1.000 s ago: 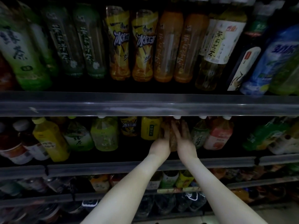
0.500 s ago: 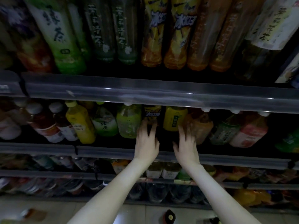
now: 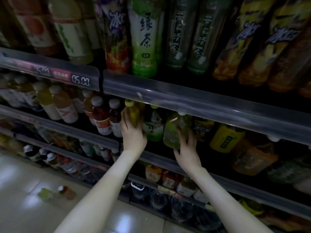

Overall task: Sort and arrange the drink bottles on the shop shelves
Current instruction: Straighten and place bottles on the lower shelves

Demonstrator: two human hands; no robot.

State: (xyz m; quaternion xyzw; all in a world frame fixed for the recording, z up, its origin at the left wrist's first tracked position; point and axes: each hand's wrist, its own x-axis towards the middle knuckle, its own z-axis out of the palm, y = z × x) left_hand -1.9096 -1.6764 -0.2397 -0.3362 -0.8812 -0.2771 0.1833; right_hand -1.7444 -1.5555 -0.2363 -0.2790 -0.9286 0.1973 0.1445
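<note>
**Both hands at upright bottles**

On the middle shelf (image 3: 235, 184), the yellow bottle (image 3: 133, 115) stands upright just ahead of the left hand (image 3: 133, 134) and is gripped by curled fingers. The pale green bottle (image 3: 173, 132), nearer the right hand (image 3: 187, 148), is touched by spread fingers. A closed grasp cannot be confirmed.

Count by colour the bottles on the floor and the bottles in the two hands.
Green: 2, the green floor bottle and the green bottle in the right hand.
Yellow: 1, the yellow bottle in the left hand.
Orange: 1, the orange floor bottle.
Total: 4.
</note>
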